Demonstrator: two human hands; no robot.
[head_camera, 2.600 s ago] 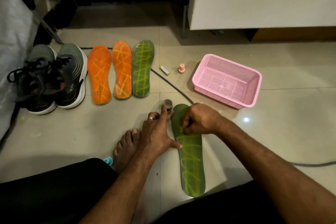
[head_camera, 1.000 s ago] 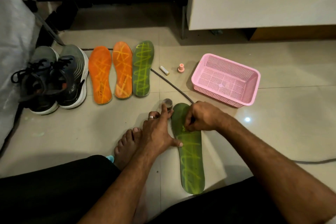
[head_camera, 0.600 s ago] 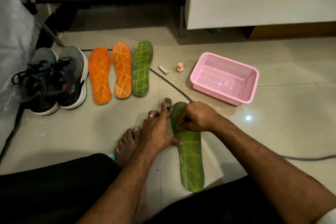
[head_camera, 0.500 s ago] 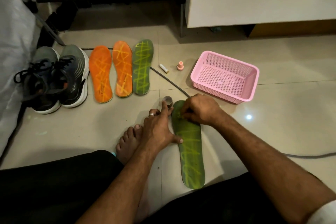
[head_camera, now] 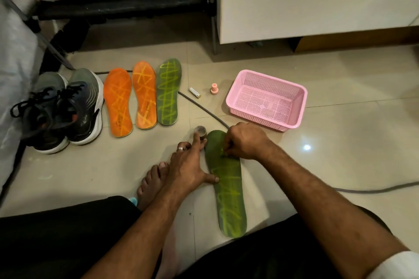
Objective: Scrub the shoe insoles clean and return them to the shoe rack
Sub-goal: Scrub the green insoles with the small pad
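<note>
A green insole (head_camera: 229, 199) with yellow-green zigzag lines lies on the tiled floor in front of me, toe end away from me. My right hand (head_camera: 246, 142) is pinched on a small pale item against its upper part; the fingers hide most of the item. My left hand (head_camera: 186, 165) lies spread beside the insole, with the thumb pressing on its left edge. A second green insole (head_camera: 169, 93) and two orange insoles (head_camera: 119, 102) lie side by side further back.
A pair of dark sneakers (head_camera: 65, 108) stands left of the insoles. A pink basket (head_camera: 260, 118) sits at the right. A small round jar (head_camera: 200, 130), a battery-like stick (head_camera: 195, 92), a pink cap (head_camera: 214, 88) and a grey cable (head_camera: 204, 111) lie between. A black rack (head_camera: 127, 7) stands behind. My bare foot (head_camera: 152, 181) rests by my left hand.
My right hand has made small back-and-forth strokes over the upper part of the near green insole. My left hand has stayed pressed in the same spot.
</note>
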